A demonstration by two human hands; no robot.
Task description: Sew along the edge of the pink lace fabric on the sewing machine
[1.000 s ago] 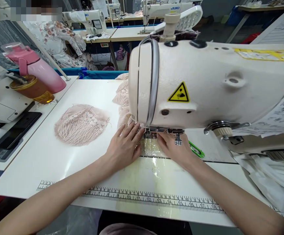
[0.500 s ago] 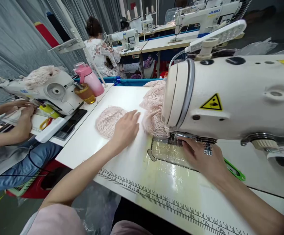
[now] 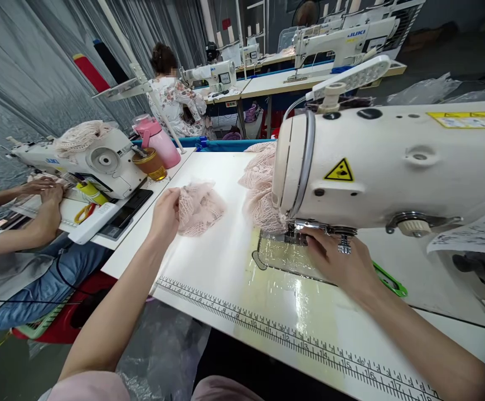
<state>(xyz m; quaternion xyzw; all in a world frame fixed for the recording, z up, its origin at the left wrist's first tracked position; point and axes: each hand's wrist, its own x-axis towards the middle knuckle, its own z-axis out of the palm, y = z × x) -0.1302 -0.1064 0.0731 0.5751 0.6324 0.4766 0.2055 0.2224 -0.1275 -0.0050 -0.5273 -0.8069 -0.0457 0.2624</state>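
Note:
My left hand (image 3: 165, 214) is closed on the edge of a pink lace piece (image 3: 200, 205) and lifts its near side off the white table (image 3: 226, 267). My right hand (image 3: 336, 262) rests on the clear taped area by the presser foot (image 3: 305, 233) of the cream sewing machine (image 3: 393, 161), fingers curled against the foot; whether it holds anything is hidden. A heap of pink lace (image 3: 261, 189) lies behind the needle, to the left of the machine head.
A printed ruler (image 3: 292, 340) runs along the table's front edge. A green tool (image 3: 388, 278) lies right of my wrist. A pink bottle (image 3: 159, 142) and an amber jar (image 3: 148, 162) stand at the far left. A co-worker's hands (image 3: 44, 195) work at the neighbouring machine (image 3: 96, 159).
My left hand left the needle area, moved left to the loose lace piece and gripped its edge, bunching and lifting it. My view swung left. The right hand stayed by the foot.

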